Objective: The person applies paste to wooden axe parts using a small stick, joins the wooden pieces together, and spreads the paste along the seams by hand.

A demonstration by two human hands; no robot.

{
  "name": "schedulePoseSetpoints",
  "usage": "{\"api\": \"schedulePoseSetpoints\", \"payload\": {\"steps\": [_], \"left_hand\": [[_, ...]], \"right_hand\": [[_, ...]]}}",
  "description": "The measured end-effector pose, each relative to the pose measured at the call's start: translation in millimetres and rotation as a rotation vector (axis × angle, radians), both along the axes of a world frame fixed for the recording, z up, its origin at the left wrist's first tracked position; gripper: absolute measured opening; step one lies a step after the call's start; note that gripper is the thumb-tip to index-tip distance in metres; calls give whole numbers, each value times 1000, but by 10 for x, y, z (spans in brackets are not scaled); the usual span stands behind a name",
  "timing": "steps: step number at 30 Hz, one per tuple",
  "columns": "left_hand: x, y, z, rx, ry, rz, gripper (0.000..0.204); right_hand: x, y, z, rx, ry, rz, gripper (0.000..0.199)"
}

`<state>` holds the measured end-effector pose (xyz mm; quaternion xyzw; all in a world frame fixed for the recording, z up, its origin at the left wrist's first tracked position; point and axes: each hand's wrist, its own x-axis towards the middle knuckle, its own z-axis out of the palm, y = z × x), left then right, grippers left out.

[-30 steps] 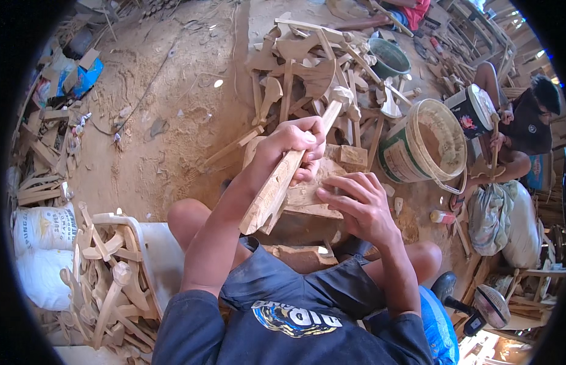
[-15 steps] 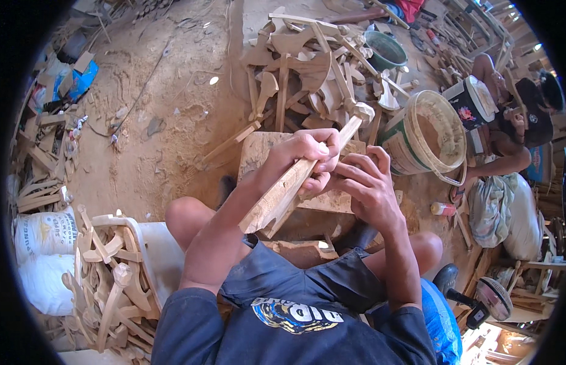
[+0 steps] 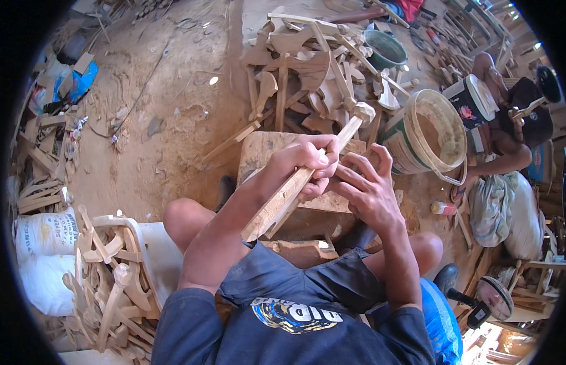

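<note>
Carved wooden leg (image 3: 298,182): long, pale, slanting from my left forearm up to its knobbed end near the bucket, held above a flat wooden block (image 3: 264,149) in front of my knees.

My left hand (image 3: 310,161): fingers wrapped tight round the leg's middle.

My right hand (image 3: 368,191): fingers half curled, tips pressing at the leg just beside the left hand; whether a small tool or paper sits under them I cannot tell.

Risk, as I judge it: both hands crowd one spot, so a slip could scrape my left knuckles or twist the leg out of my grip.

Around: plastic bucket (image 3: 432,137) of tan paste close on the right; heap of cut wooden parts (image 3: 307,73) beyond the block; crate of carved pieces (image 3: 112,267) at my left; another seated person (image 3: 514,128) far right.
</note>
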<state>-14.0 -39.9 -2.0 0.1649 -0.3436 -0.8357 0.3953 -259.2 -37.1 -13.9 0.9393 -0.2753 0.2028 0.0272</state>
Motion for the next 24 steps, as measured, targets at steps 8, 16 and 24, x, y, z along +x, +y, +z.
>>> {"api": "schedulePoseSetpoints", "payload": {"steps": [8, 16, 24], "left_hand": [[63, -18, 41, 23, 62, -9, 29], [110, -13, 78, -24, 54, 25, 27], [216, 31, 207, 9, 209, 4, 27]], "right_hand": [[76, 99, -93, 104, -44, 130, 32], [-55, 19, -5, 17, -68, -36, 34], [-308, -218, 6, 152, -653, -421, 31]]}}
